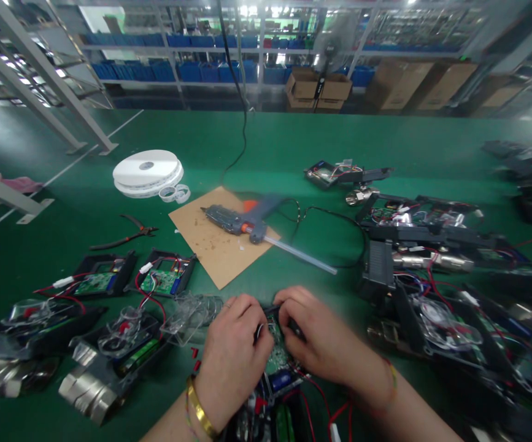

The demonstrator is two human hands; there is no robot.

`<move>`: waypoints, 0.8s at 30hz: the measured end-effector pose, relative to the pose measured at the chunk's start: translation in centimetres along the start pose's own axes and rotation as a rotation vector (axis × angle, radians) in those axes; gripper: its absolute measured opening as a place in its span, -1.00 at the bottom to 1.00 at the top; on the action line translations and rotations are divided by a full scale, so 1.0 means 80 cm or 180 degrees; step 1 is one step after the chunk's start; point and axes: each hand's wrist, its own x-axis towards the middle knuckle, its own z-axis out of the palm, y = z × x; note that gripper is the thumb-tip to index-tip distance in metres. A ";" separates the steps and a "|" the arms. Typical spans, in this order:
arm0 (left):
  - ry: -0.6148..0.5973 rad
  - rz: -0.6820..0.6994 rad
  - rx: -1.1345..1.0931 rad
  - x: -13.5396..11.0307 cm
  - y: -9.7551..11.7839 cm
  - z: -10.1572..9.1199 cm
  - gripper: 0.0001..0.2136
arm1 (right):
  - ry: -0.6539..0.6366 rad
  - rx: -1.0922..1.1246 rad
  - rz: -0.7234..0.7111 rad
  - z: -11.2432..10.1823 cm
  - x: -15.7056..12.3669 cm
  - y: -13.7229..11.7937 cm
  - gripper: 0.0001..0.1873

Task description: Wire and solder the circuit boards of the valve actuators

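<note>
My left hand [233, 350] and my right hand [321, 337] both grip a black device housing with a green circuit board [275, 356] at the near edge of the green table. Fingers of both hands pinch at the top edge of the board. Red wires [316, 393] trail from the unit toward me. A gold bracelet sits on my left wrist. A clear plastic lens cover [192, 313] lies just left of my left hand.
A glue gun [242, 220] rests on a cardboard sheet [215, 245]. Pliers [125, 236] and white tape rolls [147, 172] lie at the left. Several open housings [127, 279] crowd the left, and a pile of assembled units [431, 270] the right. Shelves with blue bins stand behind.
</note>
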 end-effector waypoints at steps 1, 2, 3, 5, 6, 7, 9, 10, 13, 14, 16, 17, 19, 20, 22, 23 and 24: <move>0.0004 -0.0007 0.0013 0.000 0.000 0.000 -0.85 | 0.0002 0.0016 0.0029 -0.001 0.000 0.001 -0.74; 0.0003 -0.0011 0.0023 0.000 0.000 0.000 -0.85 | 0.0008 0.0032 0.0053 -0.001 -0.001 0.001 -0.74; -0.0005 -0.0013 0.0027 0.000 0.000 0.000 -0.85 | 0.0012 0.0043 0.0077 -0.001 -0.001 0.001 -0.74; -0.0010 -0.0005 0.0015 0.000 0.000 -0.001 -0.84 | -0.0005 0.0030 0.0117 -0.001 -0.001 0.001 -0.76; -0.0006 0.0007 0.0003 0.000 0.000 -0.001 -0.84 | -0.0026 -0.0006 0.0120 0.000 0.000 0.000 -0.78; -0.0002 0.0018 -0.0011 0.000 0.000 -0.001 -0.84 | -0.0042 -0.0068 0.0104 0.001 0.001 -0.001 -0.80; -0.0014 0.0042 -0.0013 0.000 0.000 -0.002 -0.85 | -0.0061 -0.0277 0.0043 0.003 0.003 -0.004 -0.88; -0.0028 0.0050 0.0008 0.000 0.000 -0.002 -0.85 | -0.0064 -0.0411 0.0011 0.004 0.004 -0.006 -0.89; -0.0089 0.0043 0.0103 0.000 0.000 -0.002 -0.85 | -0.0090 -0.0749 0.0016 0.007 0.005 -0.011 -0.87; -0.0112 0.0027 0.0134 0.000 0.000 -0.002 -0.85 | -0.0114 -0.0801 0.0043 0.008 0.005 -0.012 -0.88; -0.0152 -0.0019 0.0165 0.000 0.001 -0.002 -0.85 | -0.0152 -0.0807 0.0071 0.010 0.006 -0.013 -0.89; -0.0166 -0.0036 0.0171 0.000 0.001 -0.002 -0.86 | -0.0170 -0.0790 0.0070 0.011 0.006 -0.013 -0.88; -0.0178 -0.0044 0.0177 0.001 0.001 -0.003 -0.85 | -0.0164 -0.0790 0.0043 0.012 0.006 -0.012 -0.87; -0.0185 -0.0044 0.0177 0.001 0.001 -0.003 -0.85 | -0.0132 -0.0806 0.0028 0.013 0.005 -0.012 -0.86; -0.0189 -0.0043 0.0173 0.002 0.001 -0.003 -0.85 | -0.0027 -0.0847 0.0008 0.015 0.004 -0.011 -0.86; -0.0189 -0.0045 0.0172 0.002 0.002 -0.003 -0.85 | 0.0032 -0.0866 0.0001 0.016 0.004 -0.012 -0.86; -0.0189 -0.0049 0.0174 0.003 0.002 -0.003 -0.84 | 0.0075 -0.0879 -0.0010 0.017 0.004 -0.012 -0.86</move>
